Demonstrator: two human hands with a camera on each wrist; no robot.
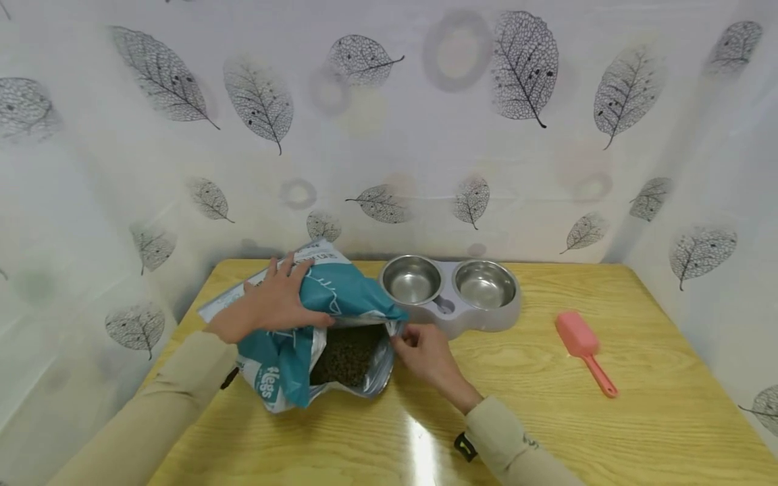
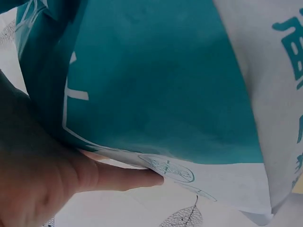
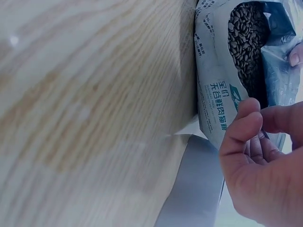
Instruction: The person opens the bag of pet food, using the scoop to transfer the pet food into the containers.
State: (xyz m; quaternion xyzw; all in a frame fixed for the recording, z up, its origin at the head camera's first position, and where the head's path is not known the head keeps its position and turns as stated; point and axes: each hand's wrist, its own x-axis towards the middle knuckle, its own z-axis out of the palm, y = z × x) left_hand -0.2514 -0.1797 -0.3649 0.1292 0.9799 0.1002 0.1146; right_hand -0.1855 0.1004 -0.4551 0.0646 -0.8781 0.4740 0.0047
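A teal and white cat food bag lies tilted on the table, its mouth facing the near side. Brown kibble shows inside it, and again as dark kibble in the right wrist view. My left hand rests on the bag's upper side with fingers spread, the thumb close to the mouth's edge. In the left wrist view a straight finger lies along the bag's edge. My right hand pinches the right corner of the bag's mouth between thumb and curled fingers.
Behind the right hand stands a double pet bowl: a grey holder with two steel bowls. A pink scoop lies farther right on the wooden table. A leaf-patterned curtain hangs along the back and sides.
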